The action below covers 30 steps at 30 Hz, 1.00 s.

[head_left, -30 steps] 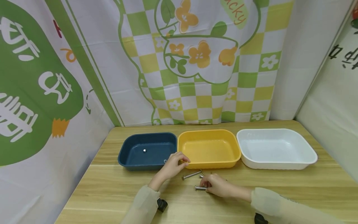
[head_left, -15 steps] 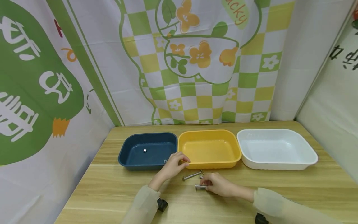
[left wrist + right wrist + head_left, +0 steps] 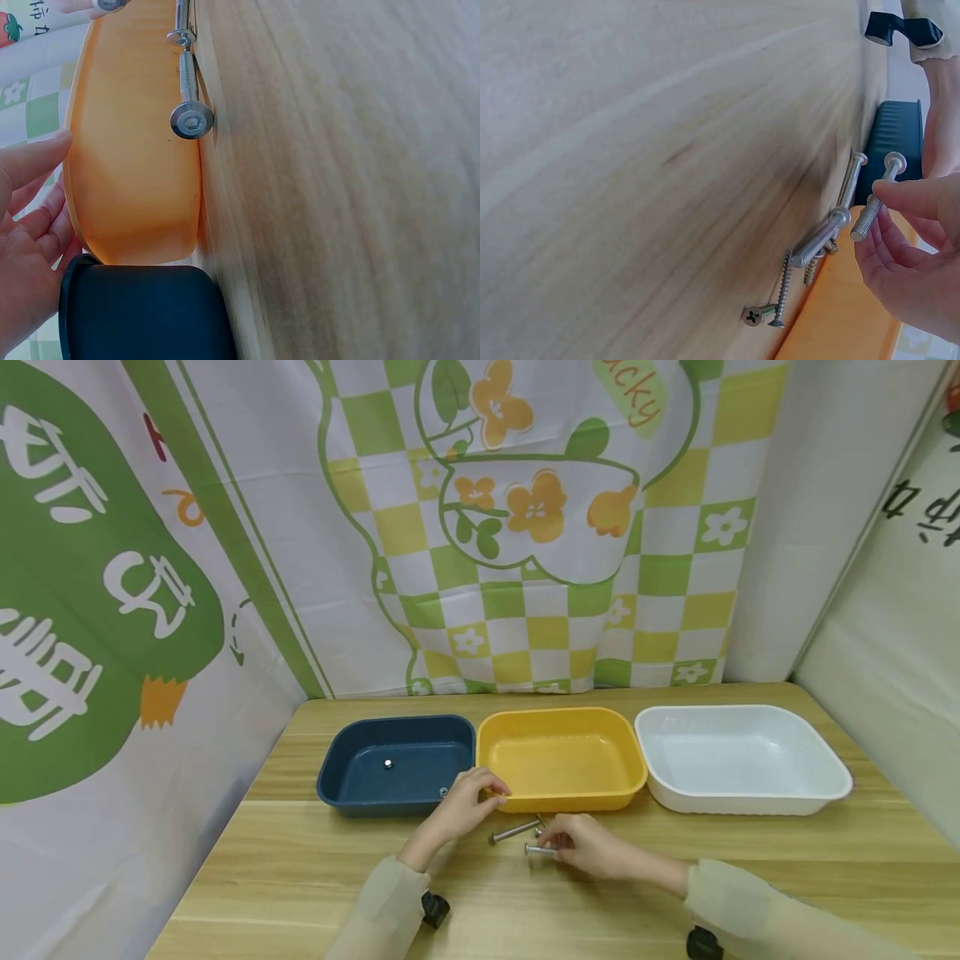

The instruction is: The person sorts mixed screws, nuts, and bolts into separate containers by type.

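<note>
My right hand [image 3: 588,845] pinches a silver bolt [image 3: 877,196] between thumb and fingers, raised above the table. Its head points left in the head view. Below it lie another bolt [image 3: 513,832], a thicker bolt [image 3: 821,238] and several screws [image 3: 783,291], partly hidden by the right hand in the head view. My left hand [image 3: 463,806] rests at the front left corner of the yellow tray [image 3: 562,803]. In the left wrist view its thumb touches the tray's rim and the fingers lie loosely bent behind it.
The dark blue tray [image 3: 352,793] stands left of the yellow one, with small metal nuts [image 3: 387,763] inside. A white tray [image 3: 742,802] stands to the right. All three sit on a wooden table [image 3: 300,877] before a patterned curtain [image 3: 517,610].
My right hand has lifted the bolt slightly, away from me toward the yellow tray. The left hand has stayed in place.
</note>
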Motion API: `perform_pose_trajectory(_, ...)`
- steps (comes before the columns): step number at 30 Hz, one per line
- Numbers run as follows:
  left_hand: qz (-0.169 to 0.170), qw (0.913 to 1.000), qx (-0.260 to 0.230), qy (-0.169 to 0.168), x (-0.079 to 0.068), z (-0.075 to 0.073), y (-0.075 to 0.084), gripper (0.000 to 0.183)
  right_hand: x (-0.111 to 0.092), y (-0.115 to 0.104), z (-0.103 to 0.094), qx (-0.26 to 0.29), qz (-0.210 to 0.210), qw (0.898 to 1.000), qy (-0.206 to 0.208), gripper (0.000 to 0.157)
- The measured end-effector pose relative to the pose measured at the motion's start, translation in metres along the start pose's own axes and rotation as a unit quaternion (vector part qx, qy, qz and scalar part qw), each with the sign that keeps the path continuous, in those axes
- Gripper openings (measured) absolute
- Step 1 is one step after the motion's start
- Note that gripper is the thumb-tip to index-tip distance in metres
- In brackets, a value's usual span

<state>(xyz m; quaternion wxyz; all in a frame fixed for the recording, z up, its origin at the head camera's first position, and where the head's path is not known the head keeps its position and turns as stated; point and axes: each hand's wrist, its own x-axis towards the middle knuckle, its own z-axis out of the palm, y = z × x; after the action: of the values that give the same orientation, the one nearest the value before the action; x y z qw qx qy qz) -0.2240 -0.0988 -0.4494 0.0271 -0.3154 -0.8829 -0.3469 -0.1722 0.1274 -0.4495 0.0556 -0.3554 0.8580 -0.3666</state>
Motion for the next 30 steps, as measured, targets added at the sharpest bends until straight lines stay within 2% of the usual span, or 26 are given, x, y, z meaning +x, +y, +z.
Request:
perform_pose_trajectory(9, 0.002, 1.0000, 0.003, 0.002, 0.000, 0.000, -0.001, 0.006, 0.000, -0.001, -0.008, -0.001, -0.016, 1.000, 0.021, 0.020)
perform_pose_trajectory(13, 0.002, 1.0000, 0.001, 0.001, 0.000, 0.000, 0.000, 0.006, 0.000, 0.002, -0.012, 0.004, -0.046, 0.998, 0.032, 0.020)
perform_pose_trajectory(14, 0.002, 1.0000, 0.000, 0.001, 0.001, 0.000, 0.000, 0.006, 0.001, 0.004, -0.012, 0.002, -0.067, 0.997, 0.039, 0.017)
perform_pose_trajectory(17, 0.004, 1.0000, -0.001, 0.001, 0.001, 0.000, 0.000, 0.006, 0.002, 0.004, -0.017, 0.007, -0.075, 0.996, 0.045, 0.014)
perform_pose_trajectory(20, 0.007, 1.0000, 0.005, 0.001, 0.001, 0.000, 0.000, 0.006, 0.003, 0.001, -0.021, 0.009, -0.050, 0.998, 0.042, 0.015)
perform_pose_trajectory(21, 0.008, 0.9999, 0.006, 0.002, 0.001, 0.000, 0.000, 0.006, 0.003, -0.002, -0.023, 0.011, -0.027, 0.999, 0.036, 0.017)
perform_pose_trajectory(24, 0.009, 0.9999, 0.007, 0.004, 0.001, 0.000, -0.001, 0.006, 0.004, -0.005, -0.029, 0.015, 0.009, 1.000, 0.024, 0.017)
perform_pose_trajectory(26, 0.008, 1.0000, 0.003, 0.005, 0.001, 0.001, -0.001, 0.006, 0.005, -0.007, -0.031, 0.019, 0.022, 0.999, 0.020, 0.017)
perform_pose_trajectory(30, 0.005, 1.0000, 0.000, 0.004, 0.000, 0.001, -0.001, 0.006, 0.006, -0.006, -0.036, 0.021, 0.021, 0.999, 0.015, 0.017)
